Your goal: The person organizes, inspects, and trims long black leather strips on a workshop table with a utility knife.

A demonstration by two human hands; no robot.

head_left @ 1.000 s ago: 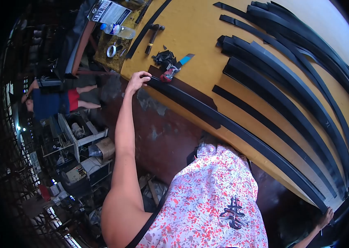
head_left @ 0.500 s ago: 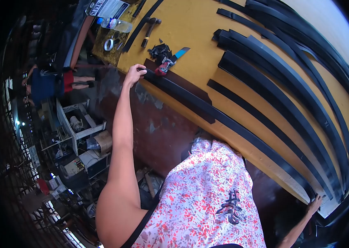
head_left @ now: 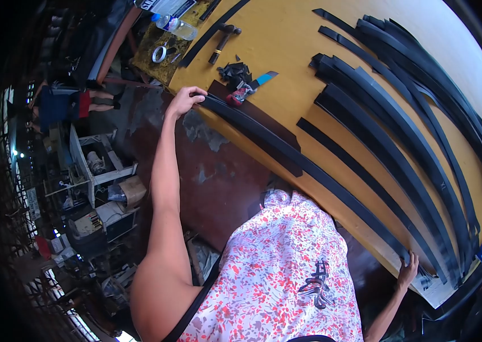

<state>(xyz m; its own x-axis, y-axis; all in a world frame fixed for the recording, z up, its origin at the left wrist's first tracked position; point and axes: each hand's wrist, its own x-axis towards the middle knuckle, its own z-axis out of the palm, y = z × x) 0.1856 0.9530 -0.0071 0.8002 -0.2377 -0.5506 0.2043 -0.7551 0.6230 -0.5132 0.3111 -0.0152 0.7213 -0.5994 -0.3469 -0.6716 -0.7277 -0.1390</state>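
Note:
A long black strip (head_left: 332, 185) lies along the near edge of the yellow-topped table (head_left: 278, 51). My left hand (head_left: 186, 101) pinches its left end at the table's corner. Toward the other end, my right hand (head_left: 408, 270) has its fingers closed on the strip. Partly under the strip is a dark brown flat piece (head_left: 261, 117). Close to my left hand lies a blade-like tool with a blue part (head_left: 265, 78) and a red cloth-wrapped end, beside a pile of black scraps (head_left: 234, 74).
Several more black strips (head_left: 380, 128) are spread over the table's right side. A hammer (head_left: 225, 43), a water bottle (head_left: 176, 27) and a white tape roll (head_left: 159, 54) lie at the far left. A wooden frame (head_left: 95, 162) stands on the floor, and another person (head_left: 58, 108) is beyond.
My right hand has moved up and left, in from the table's right corner, with the strip's end. My left hand keeps its pinch. The view has shifted slightly.

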